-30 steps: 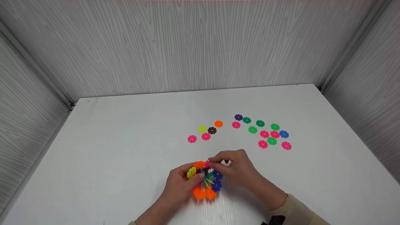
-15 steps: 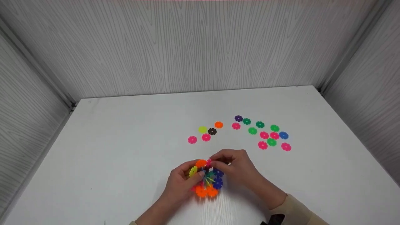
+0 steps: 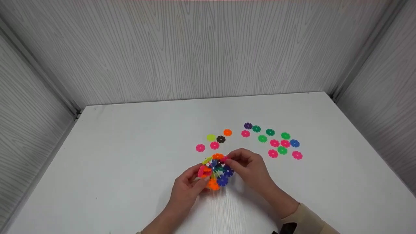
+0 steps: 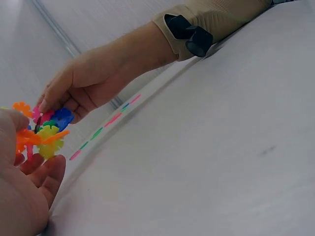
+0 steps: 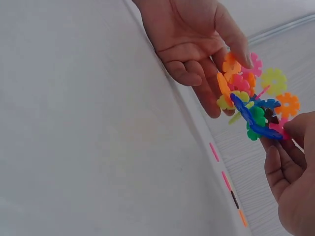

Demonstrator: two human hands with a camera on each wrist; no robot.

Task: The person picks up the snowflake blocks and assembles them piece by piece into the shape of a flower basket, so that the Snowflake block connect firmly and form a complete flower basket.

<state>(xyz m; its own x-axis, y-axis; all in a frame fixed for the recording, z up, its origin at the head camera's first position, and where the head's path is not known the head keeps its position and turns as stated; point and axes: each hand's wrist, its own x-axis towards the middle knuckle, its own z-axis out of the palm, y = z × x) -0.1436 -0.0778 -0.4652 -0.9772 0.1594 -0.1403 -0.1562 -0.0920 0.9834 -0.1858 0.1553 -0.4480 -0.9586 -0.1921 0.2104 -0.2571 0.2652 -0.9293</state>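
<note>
The left hand [image 3: 187, 188] holds the near left side of a cluster of interlocked discs [image 3: 214, 166], its thumb laid over the front and its fingers behind, so the gap between them is closed down to the cluster's own thickness. That hold leaves the far right edge free for the right hand [image 3: 252, 169], whose thumb and fingertips nip a pink disc [image 5: 279, 127] there with almost no gap. The pink disc touches the cluster; whether it is slotted in cannot be told, since the thumb covers part of it. Gripping from opposite sides probably lets one hand steady the piece while the other works the rim. The cluster is held up off the white table [image 3: 130, 162] between the two grips, likely so that fingers can pass beneath it. A smaller group of loose discs [image 3: 214, 145] lies flat just beyond the grips, and a larger group [image 3: 274, 143] lies beyond and to the right of the right hand, spread out, which would make single discs easy to pick.
</note>
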